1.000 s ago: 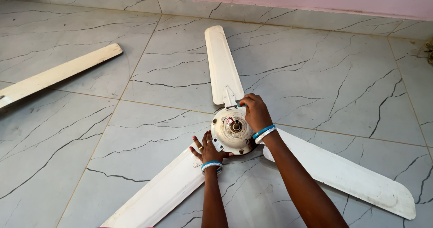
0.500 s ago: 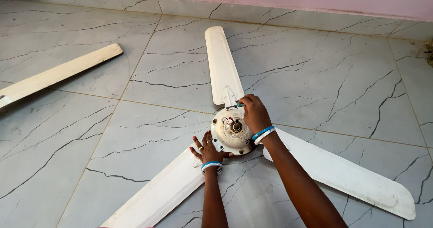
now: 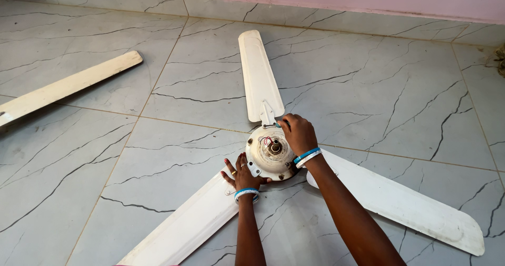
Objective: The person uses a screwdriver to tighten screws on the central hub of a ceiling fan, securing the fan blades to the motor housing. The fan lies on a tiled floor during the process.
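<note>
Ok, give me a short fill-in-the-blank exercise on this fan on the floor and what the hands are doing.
1. The ceiling fan lies on a tiled ____.
2. ____ blades are attached to its round middle.
3. The left hand rests at the base of the near-left blade, while the ____ hand works at the base of the far blade.
4. A loose blade lies apart on the ____ side.

Missing words: floor; three; right; left

A cream ceiling fan (image 3: 271, 150) lay flat on the grey tiled floor, its round motor hub (image 3: 272, 158) facing up with red wires showing. Three blades pointed toward twelve, four and seven o'clock.
</note>
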